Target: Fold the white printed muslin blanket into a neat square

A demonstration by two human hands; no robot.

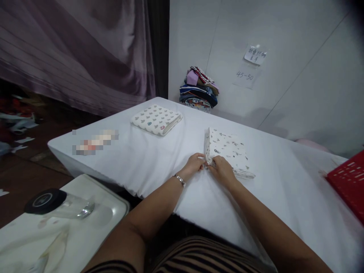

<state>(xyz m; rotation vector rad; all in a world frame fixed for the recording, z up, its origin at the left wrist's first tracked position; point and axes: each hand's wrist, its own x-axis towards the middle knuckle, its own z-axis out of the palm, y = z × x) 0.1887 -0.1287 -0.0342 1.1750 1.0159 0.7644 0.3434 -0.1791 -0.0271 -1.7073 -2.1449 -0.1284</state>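
Observation:
A folded white cloth with a small scattered print lies flat on the white-covered table, its layered edges facing left and toward me. My right hand grips the cloth's near left corner, thumb and fingers closed on the layers. From the left, my left hand meets it at the same corner, fingertips pinched together at the cloth's edge. What lies right between the fingertips is partly hidden. Farther back to the left sits a second folded cloth, white with grey shapes, untouched by either hand.
The table has a loose white cover. A blurred-out item lies at its left end. A red basket stands at right. Folded fabrics are piled by the wall. A lower white surface holds a dark-lidded clear bottle.

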